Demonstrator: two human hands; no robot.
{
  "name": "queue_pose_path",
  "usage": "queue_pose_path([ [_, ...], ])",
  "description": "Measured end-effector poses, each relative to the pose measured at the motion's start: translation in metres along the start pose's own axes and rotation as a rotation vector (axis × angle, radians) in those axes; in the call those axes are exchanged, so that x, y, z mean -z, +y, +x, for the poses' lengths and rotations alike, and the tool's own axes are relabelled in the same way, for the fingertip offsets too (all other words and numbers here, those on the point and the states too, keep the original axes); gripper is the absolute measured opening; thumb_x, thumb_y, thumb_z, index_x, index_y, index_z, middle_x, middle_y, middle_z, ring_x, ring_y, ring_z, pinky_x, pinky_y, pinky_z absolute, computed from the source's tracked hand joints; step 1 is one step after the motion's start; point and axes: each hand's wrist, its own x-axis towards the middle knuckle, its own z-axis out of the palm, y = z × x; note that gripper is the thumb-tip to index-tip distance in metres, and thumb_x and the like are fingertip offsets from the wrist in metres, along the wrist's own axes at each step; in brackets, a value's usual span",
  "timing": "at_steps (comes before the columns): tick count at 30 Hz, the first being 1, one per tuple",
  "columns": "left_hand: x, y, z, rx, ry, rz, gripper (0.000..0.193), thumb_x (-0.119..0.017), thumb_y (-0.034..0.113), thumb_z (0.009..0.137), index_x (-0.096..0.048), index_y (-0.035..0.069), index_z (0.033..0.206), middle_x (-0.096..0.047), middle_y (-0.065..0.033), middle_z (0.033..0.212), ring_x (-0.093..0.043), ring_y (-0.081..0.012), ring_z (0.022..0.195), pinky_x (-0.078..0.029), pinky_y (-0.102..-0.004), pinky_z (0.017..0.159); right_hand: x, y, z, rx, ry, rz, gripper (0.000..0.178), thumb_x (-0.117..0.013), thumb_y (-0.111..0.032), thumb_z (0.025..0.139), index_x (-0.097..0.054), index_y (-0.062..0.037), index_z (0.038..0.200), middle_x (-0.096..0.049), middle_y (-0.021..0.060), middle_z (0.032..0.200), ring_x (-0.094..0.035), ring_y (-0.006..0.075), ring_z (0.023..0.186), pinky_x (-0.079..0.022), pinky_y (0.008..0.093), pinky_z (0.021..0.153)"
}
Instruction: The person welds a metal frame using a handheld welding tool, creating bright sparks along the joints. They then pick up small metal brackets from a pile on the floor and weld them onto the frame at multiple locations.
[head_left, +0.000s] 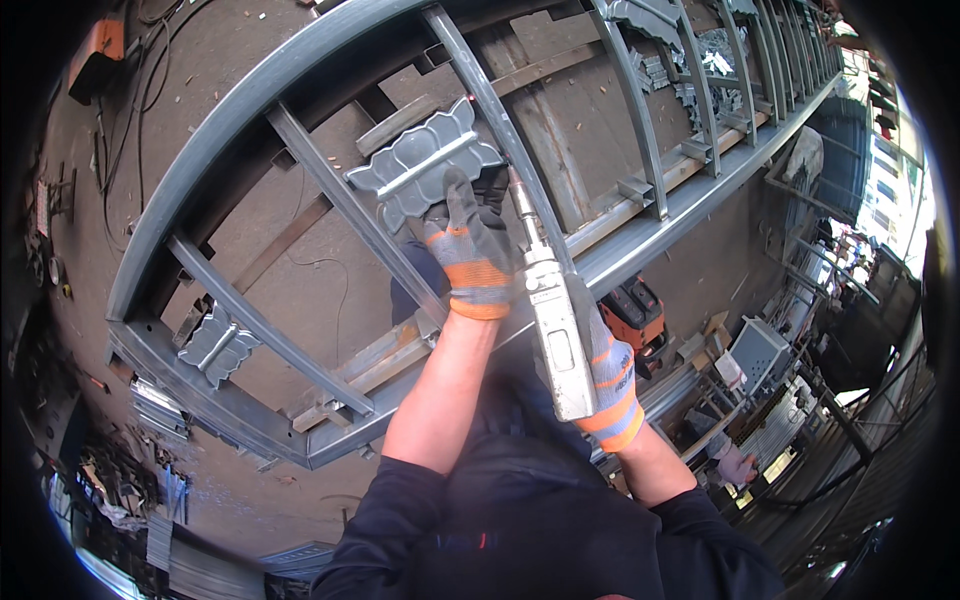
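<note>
**Hands at a steel gate frame in a yard workshop**

A grey steel frame [300, 75] lies over a dusty concrete floor [290, 290], cables and scrap at the edges. The left hand [470, 262], gloved, presses a leaf-shaped metal ornament [425, 165] against a bar, fingers together. The right hand [610, 385] wraps a silvery tool [553, 325], seemingly a welding torch. An orange machine [635, 312] sits behind.

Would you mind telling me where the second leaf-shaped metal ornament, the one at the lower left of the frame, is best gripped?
Probably by its scalloped outer edge, coming from the open lower-left side. The ornament lies flat against the frame's slanted bar, which blocks its upper right edge.
</note>
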Motion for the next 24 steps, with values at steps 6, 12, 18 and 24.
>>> queue_pose_path([
  [6, 0.011, 0.001, -0.001, -0.006, -0.033, -0.115, 0.023, -0.061, 0.019, 0.113, -0.063, 0.002, 0.129, -0.071, -0.0117, 0.125, -0.073, -0.0254, 0.11, -0.063, -0.046, 0.101, 0.001, -0.001, 0.003, 0.044, 0.008, 0.012, 0.062, -0.075, -0.003, 0.093, -0.055, -0.001, 0.151, -0.075, 0.0111, 0.109, -0.075, 0.025, 0.091, -0.059, 0.0342, 0.08],
  [12, 0.026, 0.015, -0.037, 0.141, -0.084, -0.004, 0.04, -0.061, 0.031, 0.113, -0.057, 0.003, 0.14, -0.068, -0.013, 0.132, -0.07, -0.0247, 0.112, -0.06, -0.043, 0.101, 0.0, -0.003, 0.004, -0.054, -0.018, 0.07, 0.056, -0.076, -0.015, 0.092, -0.06, -0.0023, 0.145, -0.069, 0.0206, 0.126, -0.072, 0.0409, 0.111, -0.058, 0.0428, 0.092],
  [18, 0.039, 0.024, -0.077, 0.035, -0.327, 0.571, 0.056, -0.048, 0.046, 0.116, -0.054, -0.001, 0.145, -0.069, -0.0114, 0.126, -0.069, -0.0191, 0.111, -0.058, -0.0359, 0.098, -0.006, -0.004, 0.007, 0.029, 0.061, 0.016, 0.066, -0.076, -0.016, 0.093, -0.054, -0.0023, 0.153, -0.069, 0.0224, 0.129, -0.072, 0.0427, 0.111, -0.059, 0.0438, 0.091],
  [24, 0.036, 0.022, -0.092, 0.225, -0.329, 0.304, 0.058, -0.042, 0.05, 0.117, -0.052, 0.001, 0.147, -0.069, -0.0102, 0.125, -0.07, -0.0174, 0.109, -0.059, -0.0341, 0.096, -0.008, -0.003, 0.006, 0.046, 0.049, 0.009, 0.069, -0.074, -0.019, 0.095, -0.05, -0.0021, 0.157, -0.067, 0.024, 0.137, -0.07, 0.0427, 0.12, -0.059, 0.0449, 0.097],
])
